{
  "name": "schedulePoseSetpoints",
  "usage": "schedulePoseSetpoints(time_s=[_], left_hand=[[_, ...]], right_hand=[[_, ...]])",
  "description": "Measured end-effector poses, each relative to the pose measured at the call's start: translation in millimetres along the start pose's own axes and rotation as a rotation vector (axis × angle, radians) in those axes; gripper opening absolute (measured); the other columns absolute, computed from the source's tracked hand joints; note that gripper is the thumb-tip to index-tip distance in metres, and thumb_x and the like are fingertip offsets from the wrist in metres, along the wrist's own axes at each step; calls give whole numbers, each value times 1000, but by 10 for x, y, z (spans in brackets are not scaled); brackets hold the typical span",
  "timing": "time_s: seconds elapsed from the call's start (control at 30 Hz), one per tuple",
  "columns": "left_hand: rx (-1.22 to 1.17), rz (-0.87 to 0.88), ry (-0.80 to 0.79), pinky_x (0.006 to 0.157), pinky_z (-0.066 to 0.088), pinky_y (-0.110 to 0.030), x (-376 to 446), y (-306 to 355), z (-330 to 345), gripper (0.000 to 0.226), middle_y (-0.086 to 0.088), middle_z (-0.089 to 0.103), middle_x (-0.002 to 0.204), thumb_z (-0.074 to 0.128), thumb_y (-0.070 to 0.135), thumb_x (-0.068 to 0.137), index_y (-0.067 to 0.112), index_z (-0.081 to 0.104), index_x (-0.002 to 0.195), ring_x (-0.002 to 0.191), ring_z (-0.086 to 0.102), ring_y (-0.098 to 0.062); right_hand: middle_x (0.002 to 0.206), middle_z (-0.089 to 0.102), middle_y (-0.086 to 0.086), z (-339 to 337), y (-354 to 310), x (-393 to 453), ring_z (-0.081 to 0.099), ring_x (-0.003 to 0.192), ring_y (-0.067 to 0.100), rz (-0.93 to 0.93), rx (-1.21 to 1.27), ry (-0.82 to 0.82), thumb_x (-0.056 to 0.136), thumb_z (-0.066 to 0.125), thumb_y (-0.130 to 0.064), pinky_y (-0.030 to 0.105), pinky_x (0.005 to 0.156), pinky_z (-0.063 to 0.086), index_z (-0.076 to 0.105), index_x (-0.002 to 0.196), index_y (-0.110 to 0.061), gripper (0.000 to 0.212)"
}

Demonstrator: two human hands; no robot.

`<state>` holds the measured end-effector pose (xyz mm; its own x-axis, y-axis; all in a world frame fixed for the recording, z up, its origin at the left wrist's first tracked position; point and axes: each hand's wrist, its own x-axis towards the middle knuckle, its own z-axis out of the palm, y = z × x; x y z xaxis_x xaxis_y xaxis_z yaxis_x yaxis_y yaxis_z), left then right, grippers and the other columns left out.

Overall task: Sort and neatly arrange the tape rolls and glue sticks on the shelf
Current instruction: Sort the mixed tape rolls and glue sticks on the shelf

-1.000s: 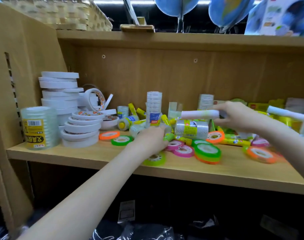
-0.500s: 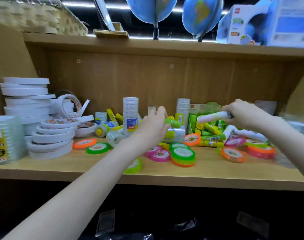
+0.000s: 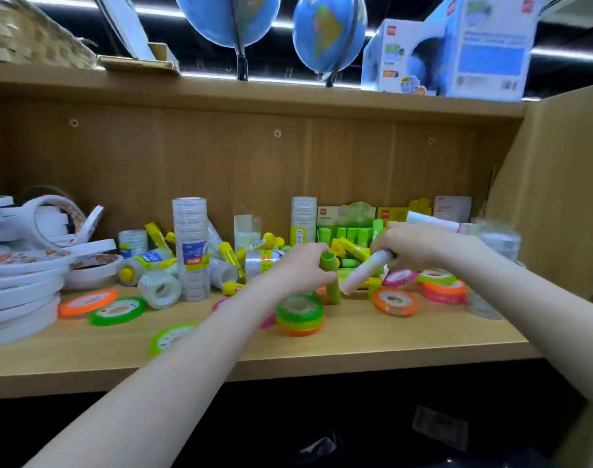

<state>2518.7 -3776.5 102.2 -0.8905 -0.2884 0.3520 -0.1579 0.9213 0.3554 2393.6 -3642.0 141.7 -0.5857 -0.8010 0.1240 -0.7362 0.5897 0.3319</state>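
Inside left hand (image 3: 300, 270), green glue stick (image 3: 332, 282)

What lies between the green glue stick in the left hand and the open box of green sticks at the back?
The green glue stick is separated from the box of green sticks by loose yellow glue sticks.

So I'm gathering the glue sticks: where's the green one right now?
In the head view, just right of centre: the left hand holds the green glue stick upright, above the stacked neon tape rolls.
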Motion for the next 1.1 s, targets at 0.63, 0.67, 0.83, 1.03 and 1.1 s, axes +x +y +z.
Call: schedulePoseSetpoints(time_s=[0.63,0.67,0.83,1.03,1.1], left_hand=[[-214,-25,207,72,41,-31,290,-261,54,19,-5,62,94,70,29,79,14,64,89,86,53,-20],[-248,-31,221,74,43,-31,316,-257,77,22,-7,64,97,70,29,78,13,64,92,88,55,-22],[-359,-28,240,81,49,-31,393,-166,159,35,-8,66,105,70,30,79,8,65,106,100,58,-25],[-365,-23,238,50,40,-5,454,-51,257,23,0,58,89,68,23,83,13,62,103,77,57,-18],[-402,-48,246,48,40,-4,491,-24,271,33,-1,57,94,67,23,84,10,60,113,80,53,-16]], right_hand=[[119,50,14,147,52,590,58,68,24,210,-460,200,81,62,-9,25,41,13,66,97,-9,16],[118,52,16,149,29,540,63,69,24,190,-417,206,80,65,-12,24,41,19,67,94,-8,15],[127,42,19,312,91,512,64,88,28,118,-295,312,89,48,-4,30,52,32,60,101,-10,18],[106,37,11,284,221,502,56,83,36,183,220,336,88,53,-11,33,64,39,53,123,-10,35],[109,42,14,221,242,458,56,94,36,176,358,341,86,57,-13,35,73,43,46,132,-13,47]])
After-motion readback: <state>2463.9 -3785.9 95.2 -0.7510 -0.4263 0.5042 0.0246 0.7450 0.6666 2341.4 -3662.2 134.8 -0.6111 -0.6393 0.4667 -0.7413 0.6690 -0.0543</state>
